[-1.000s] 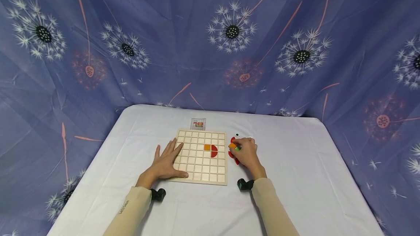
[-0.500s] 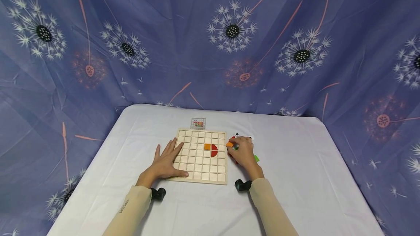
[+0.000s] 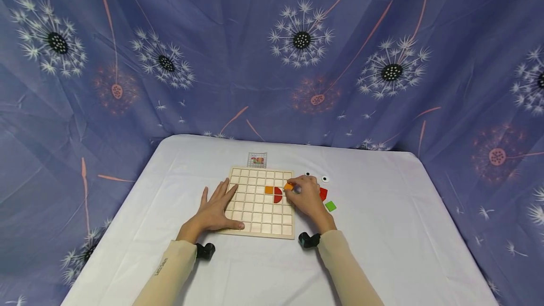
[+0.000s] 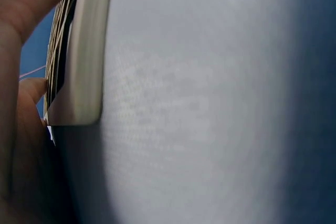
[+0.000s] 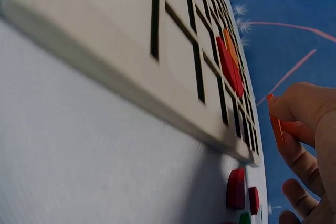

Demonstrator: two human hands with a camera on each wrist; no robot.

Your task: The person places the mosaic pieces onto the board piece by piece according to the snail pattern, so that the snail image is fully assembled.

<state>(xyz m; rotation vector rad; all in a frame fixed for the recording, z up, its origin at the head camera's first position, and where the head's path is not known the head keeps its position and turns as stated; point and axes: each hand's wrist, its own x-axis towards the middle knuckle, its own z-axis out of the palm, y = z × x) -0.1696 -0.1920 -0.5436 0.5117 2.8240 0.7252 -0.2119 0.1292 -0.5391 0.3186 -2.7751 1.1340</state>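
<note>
A wooden grid board (image 3: 261, 216) lies on the white table. My left hand (image 3: 214, 212) rests with spread fingers on its left edge, thumb at the near side. Set in the board's cells are an orange square tile (image 3: 269, 190) and two red quarter-round tiles (image 3: 277, 198), forming a half disc. Over the board's right edge my right hand (image 3: 309, 196) pinches another orange tile (image 5: 276, 123) between thumb and fingers. In the right wrist view that tile is held up on edge, above the board. The left wrist view shows the board's corner (image 4: 86, 87) beside the left hand.
Right of the board lie red pieces (image 3: 323, 194), partly hidden by the right hand, and a green tile (image 3: 330, 206). Two white eye discs (image 3: 325, 179) sit behind them. A small printed grid card (image 3: 257, 160) lies beyond the board. A dandelion-patterned curtain (image 3: 238, 60) hangs behind the table.
My right hand has moved left with the orange tile, from the loose pieces to over the board's right edge. The green tile now lies on the table, uncovered. The left hand stays put.
</note>
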